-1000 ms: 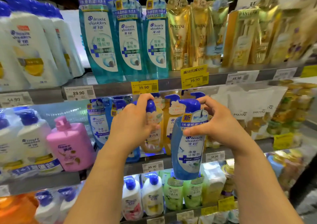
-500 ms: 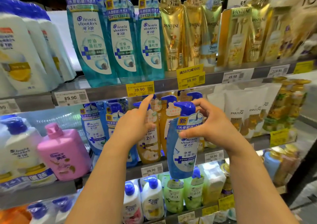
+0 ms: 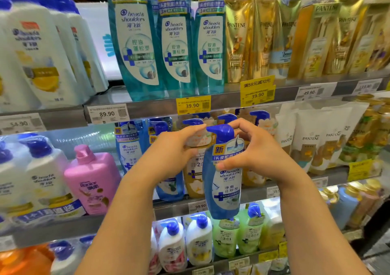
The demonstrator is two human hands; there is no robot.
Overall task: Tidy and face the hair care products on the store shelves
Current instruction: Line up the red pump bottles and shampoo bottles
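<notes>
— Hands first: what does the head view show?
— Right hand (image 3: pixel 251 158) grips the blue pump bottle (image 3: pixel 223 182) near its neck, thumb across the label, holding it out in front of the middle shelf (image 3: pixel 329 175). Left hand (image 3: pixel 173 152) curls its fingers round the top of the amber bottle (image 3: pixel 195 182) just behind.
— And around them?
— Teal bottles (image 3: pixel 177 49) stand above; a pink bottle (image 3: pixel 92 179) sits well to the left.

Right hand (image 3: pixel 251 158) grips blue bottle (image 3: pixel 223 182); left hand (image 3: pixel 171 156) holds amber bottle (image 3: pixel 195 182).
</notes>
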